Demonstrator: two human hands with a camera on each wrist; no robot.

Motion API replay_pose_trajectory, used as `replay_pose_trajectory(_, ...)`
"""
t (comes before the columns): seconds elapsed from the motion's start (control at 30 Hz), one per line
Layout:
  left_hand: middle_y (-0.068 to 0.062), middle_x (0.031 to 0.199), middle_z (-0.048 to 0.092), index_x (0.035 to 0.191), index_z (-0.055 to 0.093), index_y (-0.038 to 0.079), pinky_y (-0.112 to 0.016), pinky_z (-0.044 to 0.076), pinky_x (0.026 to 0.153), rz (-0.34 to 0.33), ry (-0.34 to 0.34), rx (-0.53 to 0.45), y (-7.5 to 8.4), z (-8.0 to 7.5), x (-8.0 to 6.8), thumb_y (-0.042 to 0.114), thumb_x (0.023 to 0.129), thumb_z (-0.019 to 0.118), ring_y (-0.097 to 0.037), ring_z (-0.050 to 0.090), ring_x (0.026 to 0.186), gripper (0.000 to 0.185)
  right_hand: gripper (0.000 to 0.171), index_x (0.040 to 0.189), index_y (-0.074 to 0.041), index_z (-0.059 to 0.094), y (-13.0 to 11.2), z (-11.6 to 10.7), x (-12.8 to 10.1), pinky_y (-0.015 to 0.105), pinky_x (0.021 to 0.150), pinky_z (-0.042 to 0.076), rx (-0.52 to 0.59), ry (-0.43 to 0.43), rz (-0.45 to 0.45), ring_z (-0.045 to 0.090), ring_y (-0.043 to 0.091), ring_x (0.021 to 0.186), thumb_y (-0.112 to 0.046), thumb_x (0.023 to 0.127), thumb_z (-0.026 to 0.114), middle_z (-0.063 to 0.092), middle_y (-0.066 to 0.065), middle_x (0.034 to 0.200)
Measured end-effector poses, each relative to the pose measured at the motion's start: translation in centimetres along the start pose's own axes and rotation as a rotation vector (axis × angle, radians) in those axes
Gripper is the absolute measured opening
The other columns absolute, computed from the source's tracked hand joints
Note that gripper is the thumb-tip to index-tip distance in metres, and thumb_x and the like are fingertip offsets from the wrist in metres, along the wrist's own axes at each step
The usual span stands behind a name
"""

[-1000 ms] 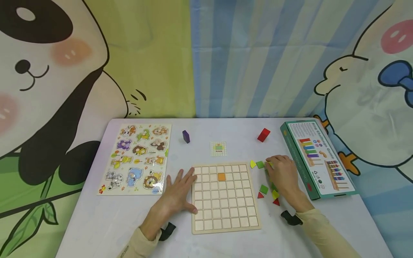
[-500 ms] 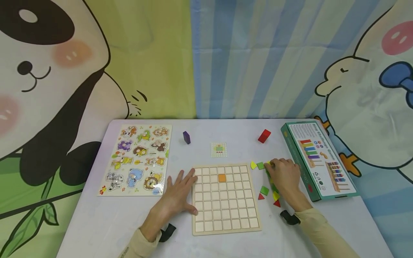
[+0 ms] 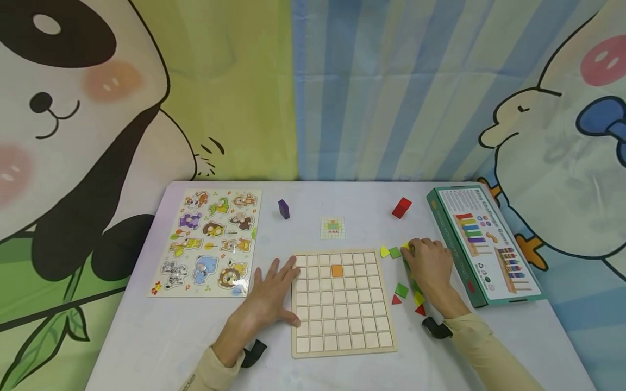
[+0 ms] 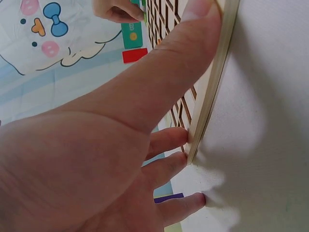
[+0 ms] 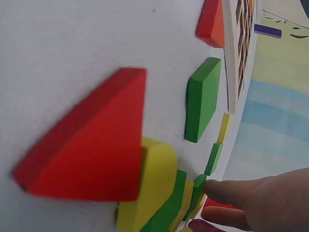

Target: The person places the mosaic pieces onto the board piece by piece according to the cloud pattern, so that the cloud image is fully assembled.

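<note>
A wooden grid board [image 3: 342, 326] lies on the white table with one orange square [image 3: 337, 270] set in its upper rows. My left hand [image 3: 271, 296] lies flat with spread fingers against the board's left edge [image 4: 212, 92]; the thumb [image 4: 193, 29] rests on the edge. My right hand [image 3: 427, 266] is to the right of the board, fingers curled, its fingertips [image 5: 227, 188] pinching a small green piece [image 5: 198, 186]. Loose beside it are a yellow piece [image 3: 384, 251], green squares [image 3: 395, 252] [image 3: 401, 290] and red triangles [image 3: 395, 299] [image 3: 420, 310].
A pattern card [image 3: 333, 227], a purple block [image 3: 283, 208] and a red block [image 3: 401, 207] lie beyond the board. An animal puzzle sheet [image 3: 210, 241] is at the left and a green game box [image 3: 481, 244] at the right. A cartoon curtain hangs behind the table.
</note>
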State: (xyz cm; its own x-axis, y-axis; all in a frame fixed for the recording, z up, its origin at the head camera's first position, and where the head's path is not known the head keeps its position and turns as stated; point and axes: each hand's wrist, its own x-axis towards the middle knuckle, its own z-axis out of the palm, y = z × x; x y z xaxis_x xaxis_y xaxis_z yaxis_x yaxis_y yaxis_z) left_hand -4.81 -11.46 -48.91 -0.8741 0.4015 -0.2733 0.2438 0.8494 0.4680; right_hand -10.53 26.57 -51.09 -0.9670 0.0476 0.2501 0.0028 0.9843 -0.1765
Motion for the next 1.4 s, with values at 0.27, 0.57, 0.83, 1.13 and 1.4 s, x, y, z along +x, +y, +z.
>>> replay_pose_trajectory(0.27, -0.010, 0.170, 0.019, 0.154, 0.041, 0.008, -0.079, 0.009, 0.115, 0.008, 0.006, -0.007, 0.1, 0.0, -0.2, 0.039, 0.055, 0.097, -0.046, 0.014, 0.155, 0.118, 0.030, 0.112, 0.000, 0.074, -0.1, 0.2, 0.1, 0.054, 0.077, 0.054, 0.054, -0.052, -0.038, 0.065, 0.040, 0.090, -0.018, 0.089, 0.078, 0.073, 0.022, 0.104)
replay_pose_trajectory(0.57, -0.012, 0.170, 0.021, 0.153, 0.042, 0.007, -0.079, 0.012, 0.115, 0.023, 0.014, 0.011, 0.1, 0.0, -0.3, 0.040, 0.055, 0.097, -0.047, 0.016, 0.154, 0.117, 0.030, 0.112, 0.005, 0.072, -0.2, -0.4, 0.3, 0.050, 0.076, 0.055, 0.043, -0.137, -0.049, 0.061, 0.034, 0.081, -0.016, 0.091, 0.076, 0.070, 0.022, 0.098)
replay_pose_trajectory(0.83, -0.012, 0.170, 0.020, 0.154, 0.041, 0.006, -0.078, 0.013, 0.115, 0.029, 0.017, 0.005, 0.2, -0.1, -0.2, 0.041, 0.056, 0.096, -0.048, 0.015, 0.155, 0.118, 0.030, 0.112, 0.004, 0.073, -0.3, -1.2, 0.4, 0.048, 0.074, 0.056, 0.126, -0.160, -0.027, 0.061, 0.032, 0.083, -0.011, 0.088, 0.079, 0.070, 0.021, 0.098)
replay_pose_trajectory(1.13, -0.012, 0.170, 0.020, 0.154, 0.041, 0.007, -0.078, 0.013, 0.115, 0.033, 0.016, -0.004, 0.1, -0.1, -0.1, 0.040, 0.056, 0.096, -0.048, 0.015, 0.155, 0.118, 0.025, 0.112, 0.005, 0.072, -0.2, -1.0, 0.7, 0.050, 0.081, 0.059, 0.139, -0.188, -0.080, 0.064, 0.031, 0.083, -0.009, 0.091, 0.074, 0.073, 0.020, 0.100)
replay_pose_trajectory(1.4, -0.010, 0.170, 0.019, 0.154, 0.042, 0.007, -0.077, 0.012, 0.117, 0.019, 0.003, -0.029, 0.1, -0.2, 0.1, 0.037, 0.055, 0.098, -0.046, 0.013, 0.156, 0.118, 0.030, 0.121, 0.005, 0.066, 0.2, -0.8, 0.7, 0.038, 0.061, 0.057, 0.124, -0.143, -0.105, 0.057, 0.021, 0.062, -0.007, 0.094, 0.069, 0.073, 0.018, 0.085)
